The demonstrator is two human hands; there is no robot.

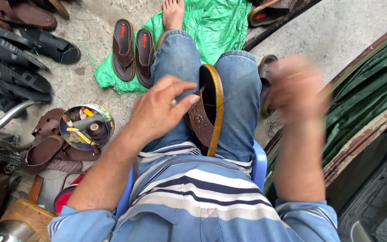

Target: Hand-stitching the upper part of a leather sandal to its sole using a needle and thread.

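Start from the sandal (211, 112) wedged on edge between your knees: it is your landmark, its tan sole rim facing right and its embossed brown strap facing left. Your left hand (160, 110) lies just to its left, fingers closed around the strap, with the thumb and forefinger pinching near its top edge. Your right hand (297, 87) is raised well to the right of the sandal and is blurred with motion; you cannot tell whether it is clenched or loose. A thin thread (242, 96) seems to run from the sandal toward it, so this looks like the pull-through part of a stitch.

To my eye, the next move calls for a steady grip on the strap while the thread comes taut, then bringing the right hand back close to the sandal.

Left of the sandal, on the ground, sits a round tin (87, 127) holding spools and small bits. Beyond the sandal, past your knees, a pair of brown flip-flops (134, 54) lies on a green sheet (211, 27).
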